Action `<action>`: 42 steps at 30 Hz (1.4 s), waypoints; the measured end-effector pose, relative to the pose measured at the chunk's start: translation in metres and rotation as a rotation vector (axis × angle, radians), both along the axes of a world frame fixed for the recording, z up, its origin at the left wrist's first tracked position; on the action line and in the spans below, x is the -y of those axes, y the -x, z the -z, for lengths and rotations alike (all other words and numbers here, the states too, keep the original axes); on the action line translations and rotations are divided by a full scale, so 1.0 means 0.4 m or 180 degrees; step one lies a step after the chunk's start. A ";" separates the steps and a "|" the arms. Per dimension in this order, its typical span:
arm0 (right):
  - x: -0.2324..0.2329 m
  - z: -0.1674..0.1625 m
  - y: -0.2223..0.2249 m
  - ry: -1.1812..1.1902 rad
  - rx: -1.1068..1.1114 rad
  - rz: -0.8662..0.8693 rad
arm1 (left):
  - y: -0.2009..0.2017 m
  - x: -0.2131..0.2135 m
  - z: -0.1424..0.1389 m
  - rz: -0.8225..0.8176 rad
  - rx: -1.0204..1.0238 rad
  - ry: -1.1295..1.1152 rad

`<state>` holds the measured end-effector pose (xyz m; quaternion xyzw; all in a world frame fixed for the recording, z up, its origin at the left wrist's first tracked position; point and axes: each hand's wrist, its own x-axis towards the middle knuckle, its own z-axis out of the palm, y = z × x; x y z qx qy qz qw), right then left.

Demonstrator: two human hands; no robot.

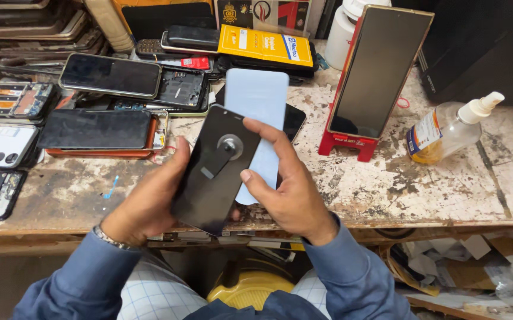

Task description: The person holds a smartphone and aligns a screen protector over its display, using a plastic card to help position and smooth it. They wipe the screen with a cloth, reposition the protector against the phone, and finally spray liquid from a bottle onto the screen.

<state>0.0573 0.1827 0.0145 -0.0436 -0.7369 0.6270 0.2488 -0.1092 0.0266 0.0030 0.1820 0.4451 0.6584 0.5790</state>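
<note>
Your left hand [150, 201] gripping a flat black phone [215, 169], round ring stuck on it, your right hand [286, 189] pinching a pale blue cover [259, 112] behind it

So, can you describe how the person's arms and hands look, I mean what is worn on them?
Both arms are covered by long blue sleeves that reach down to the wrists. On the left wrist sits a metal band, probably a watch or bracelet, partly under the cuff. The left hand and right hand are bare: no gloves, and no rings that I can see.
</note>
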 end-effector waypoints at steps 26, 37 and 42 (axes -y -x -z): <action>0.008 0.011 -0.004 0.1004 0.0080 0.0175 | -0.077 0.006 0.009 -0.0224 0.0957 -0.0654; 0.012 0.013 -0.011 0.0933 0.0132 0.0265 | -0.079 0.007 0.002 -0.0560 0.1124 -0.0696; 0.017 0.024 -0.015 0.0893 0.0058 0.0183 | -0.076 0.002 0.007 -0.0791 0.1084 -0.0605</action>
